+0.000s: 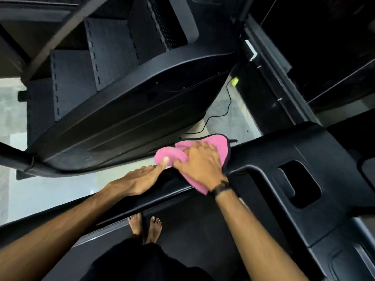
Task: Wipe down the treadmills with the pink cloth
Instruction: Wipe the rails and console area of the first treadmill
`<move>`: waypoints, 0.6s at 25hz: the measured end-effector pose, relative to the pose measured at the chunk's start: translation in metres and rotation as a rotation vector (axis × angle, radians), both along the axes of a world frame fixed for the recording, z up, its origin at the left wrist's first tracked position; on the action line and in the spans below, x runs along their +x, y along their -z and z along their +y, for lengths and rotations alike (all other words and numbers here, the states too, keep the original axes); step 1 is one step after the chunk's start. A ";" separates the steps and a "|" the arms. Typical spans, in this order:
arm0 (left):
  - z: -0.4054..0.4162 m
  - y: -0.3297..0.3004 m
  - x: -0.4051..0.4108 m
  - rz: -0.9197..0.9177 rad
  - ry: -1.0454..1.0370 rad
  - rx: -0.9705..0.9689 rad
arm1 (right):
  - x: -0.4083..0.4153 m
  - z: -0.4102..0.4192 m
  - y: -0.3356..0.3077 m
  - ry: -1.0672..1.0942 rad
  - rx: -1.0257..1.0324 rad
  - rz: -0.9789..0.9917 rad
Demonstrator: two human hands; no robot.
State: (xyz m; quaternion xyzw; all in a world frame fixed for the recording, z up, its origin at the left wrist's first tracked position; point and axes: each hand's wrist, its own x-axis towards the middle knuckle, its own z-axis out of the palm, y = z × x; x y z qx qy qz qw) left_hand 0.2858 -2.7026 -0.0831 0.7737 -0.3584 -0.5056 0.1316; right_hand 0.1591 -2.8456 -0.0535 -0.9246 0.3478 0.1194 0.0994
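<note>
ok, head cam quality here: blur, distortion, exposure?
Head view: strong wide-angle bending, straight rails curve toward the edges; the black treadmill plastic is underexposed with little detail, while the pale floor is washed out; the pink cloth and both hands, left and right, are fairly sharp, with slight softness overall.

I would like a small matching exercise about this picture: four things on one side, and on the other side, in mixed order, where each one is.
Things:
1. pink cloth
2. left hand
3. right hand
4. bare feet

Places:
A. flat on the black rail, thumb touching the cloth
B. on the treadmill deck below
C. pressing on top of the cloth
D. draped over the black rail

Pairs: 1-D, 2-A, 3-C, 4-B
</note>
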 end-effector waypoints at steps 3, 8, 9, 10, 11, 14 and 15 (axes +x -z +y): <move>-0.002 -0.003 0.002 0.042 0.003 0.036 | -0.050 0.006 -0.014 0.074 -0.113 -0.231; -0.014 -0.003 0.002 0.089 0.016 0.030 | 0.005 -0.091 0.006 0.249 0.002 0.326; -0.016 0.000 0.003 0.110 0.004 0.011 | 0.020 -0.078 0.012 0.180 0.047 0.355; -0.017 0.001 0.003 0.128 -0.014 -0.016 | 0.026 -0.055 0.016 0.110 0.071 0.313; -0.018 0.003 0.004 0.141 -0.040 -0.037 | 0.021 -0.030 0.014 0.047 0.066 0.228; -0.018 0.002 0.006 0.164 -0.041 -0.038 | -0.019 -0.018 -0.009 0.048 0.008 -0.031; -0.019 0.001 0.006 0.175 -0.032 -0.026 | -0.026 -0.040 -0.012 0.115 -0.001 0.014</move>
